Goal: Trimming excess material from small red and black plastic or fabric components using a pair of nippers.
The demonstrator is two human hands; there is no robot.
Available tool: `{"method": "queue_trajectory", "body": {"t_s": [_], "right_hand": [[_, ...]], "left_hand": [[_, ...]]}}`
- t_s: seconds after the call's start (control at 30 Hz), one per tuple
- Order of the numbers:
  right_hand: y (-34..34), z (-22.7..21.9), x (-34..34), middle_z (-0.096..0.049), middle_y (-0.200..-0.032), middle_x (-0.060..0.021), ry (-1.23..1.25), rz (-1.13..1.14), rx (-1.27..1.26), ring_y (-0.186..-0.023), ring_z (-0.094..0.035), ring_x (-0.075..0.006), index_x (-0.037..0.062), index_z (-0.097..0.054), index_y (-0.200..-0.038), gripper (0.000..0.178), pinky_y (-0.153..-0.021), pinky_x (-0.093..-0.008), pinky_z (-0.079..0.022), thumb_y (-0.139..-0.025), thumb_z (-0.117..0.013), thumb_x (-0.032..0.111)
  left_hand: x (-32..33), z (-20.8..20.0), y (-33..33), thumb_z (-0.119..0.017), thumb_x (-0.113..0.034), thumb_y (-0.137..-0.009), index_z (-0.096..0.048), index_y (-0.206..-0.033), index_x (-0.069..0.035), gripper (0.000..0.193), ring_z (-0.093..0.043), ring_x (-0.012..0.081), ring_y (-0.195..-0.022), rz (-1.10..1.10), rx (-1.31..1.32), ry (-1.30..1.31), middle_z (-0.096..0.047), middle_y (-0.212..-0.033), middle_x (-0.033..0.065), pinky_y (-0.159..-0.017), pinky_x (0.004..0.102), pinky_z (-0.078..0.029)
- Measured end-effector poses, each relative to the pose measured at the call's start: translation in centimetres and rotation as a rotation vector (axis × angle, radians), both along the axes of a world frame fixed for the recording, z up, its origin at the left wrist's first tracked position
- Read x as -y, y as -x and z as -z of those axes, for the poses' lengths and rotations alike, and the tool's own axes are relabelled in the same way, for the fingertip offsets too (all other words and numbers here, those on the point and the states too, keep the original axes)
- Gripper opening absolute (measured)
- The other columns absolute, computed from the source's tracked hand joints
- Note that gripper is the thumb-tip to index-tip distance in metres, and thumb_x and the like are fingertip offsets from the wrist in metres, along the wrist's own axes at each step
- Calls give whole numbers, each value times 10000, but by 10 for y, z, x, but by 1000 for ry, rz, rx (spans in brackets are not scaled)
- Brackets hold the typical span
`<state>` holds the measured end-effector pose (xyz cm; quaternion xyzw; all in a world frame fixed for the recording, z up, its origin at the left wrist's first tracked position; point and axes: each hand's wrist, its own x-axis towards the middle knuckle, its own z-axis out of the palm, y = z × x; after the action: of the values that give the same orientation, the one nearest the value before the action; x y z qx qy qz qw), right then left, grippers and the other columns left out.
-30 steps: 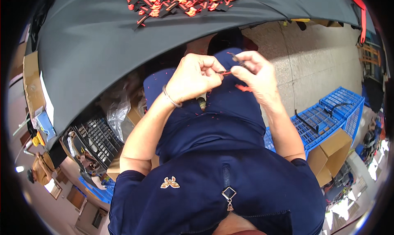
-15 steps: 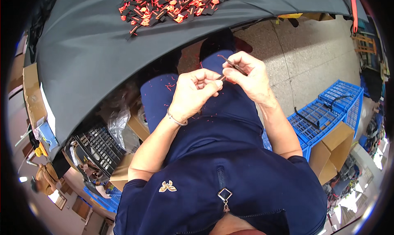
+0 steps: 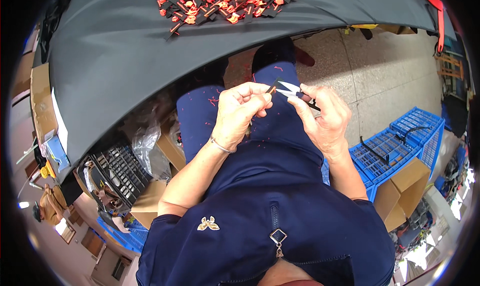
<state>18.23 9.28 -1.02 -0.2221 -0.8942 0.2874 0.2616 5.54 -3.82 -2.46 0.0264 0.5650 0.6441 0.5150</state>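
Note:
Between the thumb and fingers of my left hand [image 3: 241,111] is a small black strip with orange-red on it [image 3: 271,90]. My right hand [image 3: 326,113] grips a pair of thread snips [image 3: 299,93] with a dark handle. The two bright blades are spread apart, their tips right beside the strip. Both hands are above my lap, where bits of red thread [image 3: 213,100] lie on the dark blue trousers. Beyond them, on the black-covered table, rests a heap of black and orange-red pieces [image 3: 225,6].
The black table cover [image 3: 115,61] curves around in front and to the left. Blue plastic crates [image 3: 385,143] and an open cardboard box [image 3: 402,188] are at my right. A black crate [image 3: 120,176] and clear plastic [image 3: 150,153] lie at my left. Another person [image 3: 51,203] is far left.
My right hand has moved right and slightly down, away from the left. The snips' blades now show spread beside the strip. The whole view has shifted slightly.

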Motion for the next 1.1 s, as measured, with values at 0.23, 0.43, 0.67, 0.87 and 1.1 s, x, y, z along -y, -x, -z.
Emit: {"method": "queue_trajectory", "body": {"t_s": [0.23,0.43,0.67,0.87,1.1], "right_hand": [[1,5,2,-576,-651,-27,-108,-11,16,-570,-567,-186,70,-613,-831,230,-533,-291,-430,-678,-746,177],[4,7,5,-580,-651,-27,-73,-8,10,-573,-571,-187,71,-611,-814,212,-529,-301,-433,-683,-745,170],[4,13,5,-591,-647,-44,0,-17,-14,-577,-584,-171,51,-601,-810,193,-536,-272,-444,-700,-740,127],[8,17,11,-610,-726,-22,1038,188,-175,-645,-564,-72,20,-555,-959,272,-591,-199,-438,-745,-718,57],[18,16,19,-588,-693,7,1280,66,-45,-598,-531,-32,4,-584,-846,94,-539,-166,-425,-836,-626,88]], "left_hand": [[2,1,1,-602,-90,-815,-612,-916,20,149,-491,39,-552,-27,21,-33,-592,-712,33,-500,173,-384],[4,2,1,-596,-100,-801,-627,-946,28,196,-561,64,-651,-18,36,-31,-629,-763,46,-594,189,-457],[8,5,2,-616,-132,-821,-626,-965,26,214,-568,73,-653,18,54,-57,-635,-773,57,-610,200,-469],[4,-1,-3,-625,-124,-836,-586,-1035,30,255,-587,86,-675,10,31,-68,-643,-800,74,-629,211,-485],[4,0,-15,-620,-60,-834,-571,-1049,39,241,-624,112,-742,34,-215,-30,-649,-849,89,-671,216,-517]]}}
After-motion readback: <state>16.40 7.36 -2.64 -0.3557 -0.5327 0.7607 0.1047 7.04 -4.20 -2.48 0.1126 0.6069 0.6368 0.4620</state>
